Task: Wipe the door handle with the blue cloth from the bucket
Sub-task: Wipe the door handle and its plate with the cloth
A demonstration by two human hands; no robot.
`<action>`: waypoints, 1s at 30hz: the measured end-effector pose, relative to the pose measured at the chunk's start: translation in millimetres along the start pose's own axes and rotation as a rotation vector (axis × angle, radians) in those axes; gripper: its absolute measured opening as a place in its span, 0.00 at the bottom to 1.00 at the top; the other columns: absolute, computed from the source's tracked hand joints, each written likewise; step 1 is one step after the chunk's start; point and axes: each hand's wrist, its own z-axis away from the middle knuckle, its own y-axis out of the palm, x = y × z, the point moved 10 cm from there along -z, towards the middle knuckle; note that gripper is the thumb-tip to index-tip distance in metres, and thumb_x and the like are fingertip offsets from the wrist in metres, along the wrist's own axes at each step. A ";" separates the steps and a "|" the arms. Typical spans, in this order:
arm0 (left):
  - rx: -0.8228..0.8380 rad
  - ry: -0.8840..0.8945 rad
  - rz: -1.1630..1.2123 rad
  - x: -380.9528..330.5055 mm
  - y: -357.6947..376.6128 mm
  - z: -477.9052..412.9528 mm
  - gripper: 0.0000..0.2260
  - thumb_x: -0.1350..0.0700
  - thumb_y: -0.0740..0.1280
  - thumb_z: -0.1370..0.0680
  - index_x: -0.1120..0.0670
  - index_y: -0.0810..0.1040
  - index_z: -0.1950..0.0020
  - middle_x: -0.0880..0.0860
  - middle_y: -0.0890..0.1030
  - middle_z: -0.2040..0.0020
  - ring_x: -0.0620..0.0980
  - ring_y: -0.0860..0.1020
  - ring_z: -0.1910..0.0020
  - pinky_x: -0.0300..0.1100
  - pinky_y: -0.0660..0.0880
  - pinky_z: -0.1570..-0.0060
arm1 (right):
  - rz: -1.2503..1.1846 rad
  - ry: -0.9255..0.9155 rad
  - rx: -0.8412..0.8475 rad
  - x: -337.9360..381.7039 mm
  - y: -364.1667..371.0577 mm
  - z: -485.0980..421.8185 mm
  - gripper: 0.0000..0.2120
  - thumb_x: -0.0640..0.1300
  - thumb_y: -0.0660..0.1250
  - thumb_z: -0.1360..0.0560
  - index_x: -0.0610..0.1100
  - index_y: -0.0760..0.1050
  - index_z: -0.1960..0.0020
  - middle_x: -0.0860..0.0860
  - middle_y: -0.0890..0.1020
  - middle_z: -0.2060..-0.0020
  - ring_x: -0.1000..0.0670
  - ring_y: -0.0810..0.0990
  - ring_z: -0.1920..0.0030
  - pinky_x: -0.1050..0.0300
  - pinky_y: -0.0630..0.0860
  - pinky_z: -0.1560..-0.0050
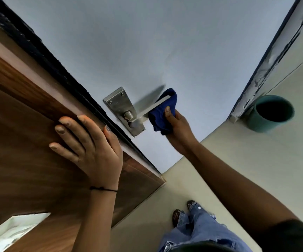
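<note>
At the middle of the grey door face, the door handle [148,110] is being worked: its lever runs from the pivot on the steel backplate [123,110] out and upward to the right in this view, and that long axis is what the coming stroke is judged to turn on. The blue cloth [163,113] is seen bunched around the outer half of the lever, touching it, and is gripped by the right hand [178,128], with the thumb pressed onto the fabric. The inner stretch of the lever, towards the pivot, is left bare and lies to the left of that hand, so a slide along the axis towards the backplate is probably what is called for. The left hand [90,144] is laid flat and open on the brown wooden panel [19,133] by the door edge, nothing being grasped; it seems to be bracing. The teal bucket [271,113] is standing well apart on the floor to the right, beside the frame.
</note>
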 end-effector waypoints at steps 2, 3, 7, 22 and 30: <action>0.018 0.004 0.000 -1.3 0.4 -1.1 0.29 0.58 0.63 0.22 0.62 0.51 0.27 0.72 0.59 0.33 0.70 0.56 0.34 0.60 0.42 0.28 | -0.185 0.013 -0.041 -12.4 12.2 4.0 0.13 0.48 0.57 0.19 0.41 0.75 0.43 0.47 0.82 0.57 0.49 0.78 0.62 0.57 0.67 0.60; 0.031 -0.007 0.004 -0.8 0.9 -1.1 0.28 0.58 0.63 0.22 0.64 0.52 0.28 0.74 0.62 0.34 0.70 0.57 0.34 0.66 0.48 0.31 | -0.251 0.012 -0.052 -16.0 18.4 5.3 0.13 0.48 0.57 0.19 0.41 0.75 0.43 0.47 0.83 0.57 0.49 0.79 0.61 0.56 0.67 0.58; 0.069 -0.103 0.066 6.7 1.3 -0.3 0.26 0.58 0.63 0.21 0.68 0.56 0.30 0.77 0.66 0.36 0.73 0.61 0.35 0.74 0.59 0.40 | -0.325 0.057 -0.083 -37.0 41.6 15.0 0.16 0.45 0.57 0.18 0.36 0.72 0.37 0.42 0.81 0.49 0.49 0.81 0.56 0.61 0.78 0.60; 0.099 -0.140 0.060 10.4 4.8 -0.8 0.25 0.57 0.63 0.21 0.66 0.56 0.30 0.78 0.67 0.36 0.78 0.64 0.37 0.75 0.60 0.42 | 0.364 -0.217 -0.169 -50.4 49.6 22.5 0.08 0.42 0.68 0.25 0.51 0.77 0.47 0.50 0.75 0.46 0.48 0.76 0.43 0.52 0.77 0.41; 0.087 -0.141 0.035 10.4 6.0 0.4 0.25 0.57 0.63 0.21 0.66 0.58 0.30 0.78 0.68 0.37 0.74 0.61 0.37 0.75 0.61 0.42 | 0.592 -0.372 -0.289 -37.8 66.9 9.6 0.19 0.36 0.63 0.23 0.40 0.67 0.33 0.55 0.60 0.37 0.46 0.64 0.32 0.53 0.65 0.27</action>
